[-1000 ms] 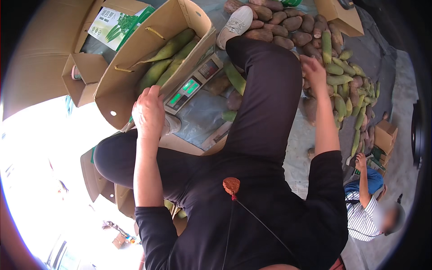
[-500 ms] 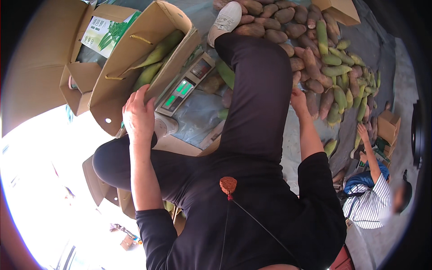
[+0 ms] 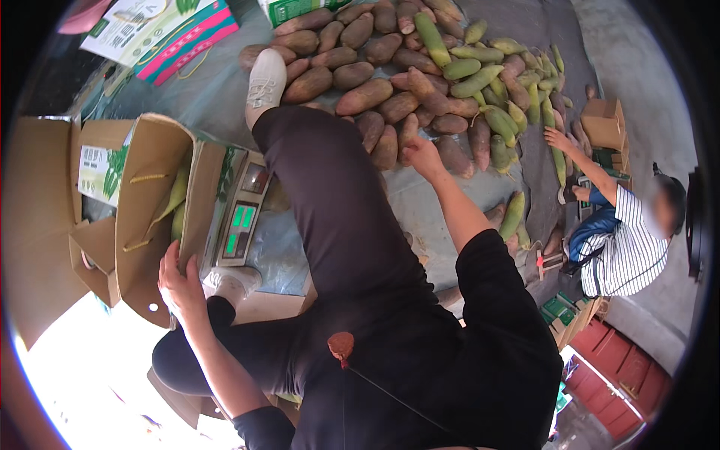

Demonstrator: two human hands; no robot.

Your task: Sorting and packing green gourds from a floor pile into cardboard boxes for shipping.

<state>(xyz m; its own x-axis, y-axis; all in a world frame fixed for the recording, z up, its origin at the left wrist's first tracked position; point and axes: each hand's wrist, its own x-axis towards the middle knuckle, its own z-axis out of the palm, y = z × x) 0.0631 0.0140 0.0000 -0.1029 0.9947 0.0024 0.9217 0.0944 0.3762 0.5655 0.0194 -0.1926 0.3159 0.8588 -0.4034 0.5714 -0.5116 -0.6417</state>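
Note:
My left hand [image 3: 182,286] is open, fingers loosely bent, at the near edge of an open cardboard carton [image 3: 155,232]. Inside that carton lie long green radishes [image 3: 178,187], partly hidden by its walls. Beyond my raised knee, my right hand [image 3: 424,159] has its fingers closed around the near end of a reddish-brown radish [image 3: 408,129]. That radish lies at the edge of a large pile of reddish radishes [image 3: 365,96]. Green radishes [image 3: 478,81] are mixed into the pile's right side.
A scale [image 3: 241,217] with a lit green display stands right of the carton. Printed gift boxes [image 3: 161,37] are at the far left. A co-worker in a striped shirt [image 3: 630,244] reaches toward the pile from the right. A small carton [image 3: 603,122] stands behind them.
My view has swung right, so the carton, scale and pile appear farther left. My right hand stays at the same radish; my left hand remains by the carton edge, slightly lower along it.

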